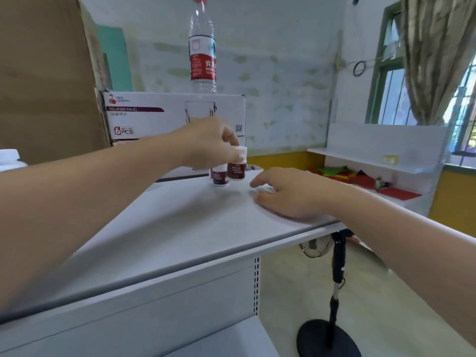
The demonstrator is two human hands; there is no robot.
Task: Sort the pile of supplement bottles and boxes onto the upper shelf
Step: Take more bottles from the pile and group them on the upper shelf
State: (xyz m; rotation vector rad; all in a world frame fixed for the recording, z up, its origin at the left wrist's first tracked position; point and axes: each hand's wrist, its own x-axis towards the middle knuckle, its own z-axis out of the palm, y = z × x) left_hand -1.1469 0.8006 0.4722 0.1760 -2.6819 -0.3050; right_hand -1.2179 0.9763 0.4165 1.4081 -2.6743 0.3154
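Pinching a supplement bottle (237, 166) by its white cap, left hand (206, 143) at the upper shelf's (167, 228) far end, just beside a second bottle (221, 177); right hand (291, 194) flat on the shelf, fingers relaxed, holding nothing

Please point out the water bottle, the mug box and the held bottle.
water bottle (202, 63), head view, red label.
mug box (154, 119), head view, front face.
held bottle (236, 171), head view, dark label.
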